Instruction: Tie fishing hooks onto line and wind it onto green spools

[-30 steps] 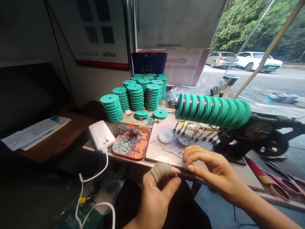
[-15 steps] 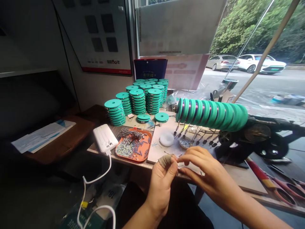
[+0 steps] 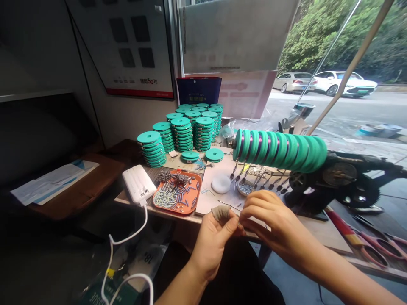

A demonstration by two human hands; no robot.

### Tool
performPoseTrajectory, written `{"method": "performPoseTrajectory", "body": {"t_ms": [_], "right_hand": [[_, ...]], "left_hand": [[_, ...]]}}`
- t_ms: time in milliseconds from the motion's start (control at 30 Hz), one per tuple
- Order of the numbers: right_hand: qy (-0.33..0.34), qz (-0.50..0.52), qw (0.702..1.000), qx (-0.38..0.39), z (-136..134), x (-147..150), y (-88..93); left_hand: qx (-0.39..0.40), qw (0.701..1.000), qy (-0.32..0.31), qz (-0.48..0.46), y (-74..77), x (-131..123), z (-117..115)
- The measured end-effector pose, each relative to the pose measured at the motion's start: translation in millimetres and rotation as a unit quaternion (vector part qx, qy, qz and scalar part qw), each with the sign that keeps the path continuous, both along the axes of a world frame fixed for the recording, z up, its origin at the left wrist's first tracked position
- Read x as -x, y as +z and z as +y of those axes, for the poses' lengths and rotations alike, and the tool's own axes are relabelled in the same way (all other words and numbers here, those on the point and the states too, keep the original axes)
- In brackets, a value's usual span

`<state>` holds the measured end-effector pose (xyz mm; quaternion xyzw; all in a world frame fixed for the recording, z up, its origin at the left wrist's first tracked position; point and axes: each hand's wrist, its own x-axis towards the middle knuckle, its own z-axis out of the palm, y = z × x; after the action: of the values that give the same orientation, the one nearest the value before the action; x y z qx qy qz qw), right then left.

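Observation:
My left hand (image 3: 218, 237) is closed in a pinch at the table's front edge, thumb against a forefinger wrapped in a beige cloth band (image 3: 220, 212). My right hand (image 3: 265, 216) meets it fingertip to fingertip, also pinching. Whatever sits between the fingers is too small to make out. A thin dark line piece (image 3: 229, 204) lies on the pale board (image 3: 208, 203) just behind my hands. Beyond them are a round white disc (image 3: 221, 184) and a small bowl of grey beads (image 3: 245, 187). Above these, a row of green foam spools (image 3: 280, 150) hangs on a black machine (image 3: 340, 176).
An orange tray (image 3: 193, 205) holds small metal and pale tube parts. Left of it lies a white power bank (image 3: 139, 183) with a cable (image 3: 145, 224) dropping off the edge. Stacked green spools (image 3: 180, 135) stand behind. Scissors (image 3: 375, 250) lie at the right.
My right fingers have drawn in closer and curled against my left fingertips. The view has shifted slightly. The dark line piece on the board now shows more fully.

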<state>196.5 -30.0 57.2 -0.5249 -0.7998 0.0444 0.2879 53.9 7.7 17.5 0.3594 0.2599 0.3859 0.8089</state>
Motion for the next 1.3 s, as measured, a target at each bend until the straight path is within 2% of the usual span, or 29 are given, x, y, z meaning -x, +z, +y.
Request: {"method": "performPoseTrajectory", "body": {"t_ms": [267,433,600,767,833,933,1033,1167,1300], "right_hand": [[0.001,0.044,0.999,0.018,0,-5,5.2],[0.006,0.073,0.996,0.045,2,-5,8.6],[0.006,0.063,0.997,0.036,0,-5,7.5],[0.005,0.074,0.997,0.034,-1,-8,5.9],[0.005,0.071,0.997,0.035,0,-8,6.1],[0.006,0.073,0.997,0.023,0,-8,5.6],[0.009,0.097,0.995,0.023,0,-7,3.6],[0.009,0.142,0.989,0.046,2,-8,-0.1],[-0.022,0.124,0.992,-0.001,-2,-9,-4.2]], "left_hand": [[-0.019,0.999,0.021,-0.031,-1.9,-4,1],[-0.003,0.998,0.003,-0.060,-0.2,-5,2],[0.006,0.999,-0.013,-0.048,1.5,-3,2],[-0.025,0.995,-0.090,0.041,8.9,5,11],[-0.060,0.990,-0.094,0.086,13.5,7,14],[-0.097,0.985,-0.097,0.102,18.4,5,16],[-0.100,0.987,-0.107,0.068,18.1,2,16],[-0.052,0.990,-0.127,-0.011,13.0,-2,12],[-0.003,0.996,-0.085,-0.032,8.2,-6,5]]}}
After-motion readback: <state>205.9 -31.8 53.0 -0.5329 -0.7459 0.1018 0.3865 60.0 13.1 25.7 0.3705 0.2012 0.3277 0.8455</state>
